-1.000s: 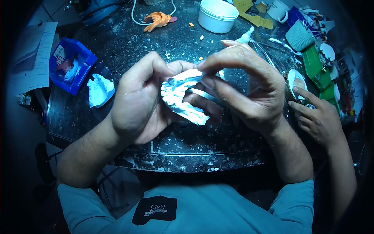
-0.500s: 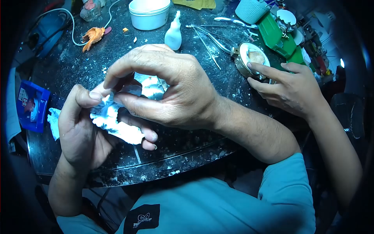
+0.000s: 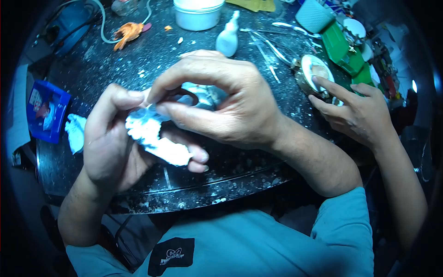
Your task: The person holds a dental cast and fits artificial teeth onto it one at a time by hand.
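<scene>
My left hand is closed around a bright white plaster dental cast with a bumpy, tooth-like edge, held above the front of the table. Its thumb lies along the upper edge, and the fingertips show from beneath on the right. My right hand arches over the cast's top, thumb and index finger pinched together against that edge. A small pale bit shows at the pinch, too blurred to name. Partly hidden behind my right hand is a pale, shiny object on the table.
At right, a co-worker's hand touches a round metal flask. A white squeeze bottle, white tub, orange wax lump and metal tools lie beyond. A blue box and white piece sit left.
The whole view has shifted, so table items appear further right and slightly higher. Both hands keep nearly the same hold on the cast, with the right fingertips still pinched at its edge.
</scene>
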`<action>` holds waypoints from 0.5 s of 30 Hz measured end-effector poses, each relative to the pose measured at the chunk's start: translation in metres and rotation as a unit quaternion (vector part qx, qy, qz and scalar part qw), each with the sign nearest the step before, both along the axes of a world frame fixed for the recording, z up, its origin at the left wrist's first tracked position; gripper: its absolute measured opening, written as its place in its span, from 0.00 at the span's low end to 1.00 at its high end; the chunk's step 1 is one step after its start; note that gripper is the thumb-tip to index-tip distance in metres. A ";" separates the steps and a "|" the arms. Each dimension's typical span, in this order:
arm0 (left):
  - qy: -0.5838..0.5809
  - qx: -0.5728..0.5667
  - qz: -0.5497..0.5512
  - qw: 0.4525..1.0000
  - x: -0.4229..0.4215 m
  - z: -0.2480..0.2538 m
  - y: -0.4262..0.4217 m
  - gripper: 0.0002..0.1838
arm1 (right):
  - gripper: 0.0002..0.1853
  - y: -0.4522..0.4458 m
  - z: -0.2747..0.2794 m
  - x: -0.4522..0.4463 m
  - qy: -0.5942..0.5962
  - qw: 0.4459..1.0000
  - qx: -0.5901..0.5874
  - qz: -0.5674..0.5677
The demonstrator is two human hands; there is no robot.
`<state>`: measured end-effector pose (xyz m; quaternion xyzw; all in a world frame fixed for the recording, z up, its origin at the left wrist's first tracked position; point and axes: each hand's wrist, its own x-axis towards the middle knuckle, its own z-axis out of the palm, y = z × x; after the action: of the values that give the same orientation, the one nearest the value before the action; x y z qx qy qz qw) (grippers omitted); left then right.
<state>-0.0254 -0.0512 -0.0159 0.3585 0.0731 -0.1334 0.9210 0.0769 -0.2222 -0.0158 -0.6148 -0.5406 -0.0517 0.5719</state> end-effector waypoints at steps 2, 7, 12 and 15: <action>0.028 0.019 0.002 0.999 -0.001 0.006 -0.001 0.36 | 0.07 0.001 -0.001 0.001 -0.017 1.000 -0.002 0.003; -0.041 -0.116 -0.094 0.988 0.001 0.008 0.001 0.34 | 0.10 -0.005 0.007 -0.004 0.084 0.995 -0.042 0.037; -0.027 -0.031 -0.105 0.994 0.001 0.009 0.001 0.36 | 0.09 -0.008 0.006 -0.001 0.057 0.994 -0.084 0.028; -0.046 -0.012 -0.106 0.993 0.003 0.009 0.002 0.35 | 0.09 -0.008 0.006 -0.001 0.079 0.993 -0.087 0.033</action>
<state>-0.0226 -0.0494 -0.0073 0.3590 -0.0095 -0.2148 0.9082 0.0763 -0.2301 -0.0100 -0.6462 -0.5159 0.0630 0.5589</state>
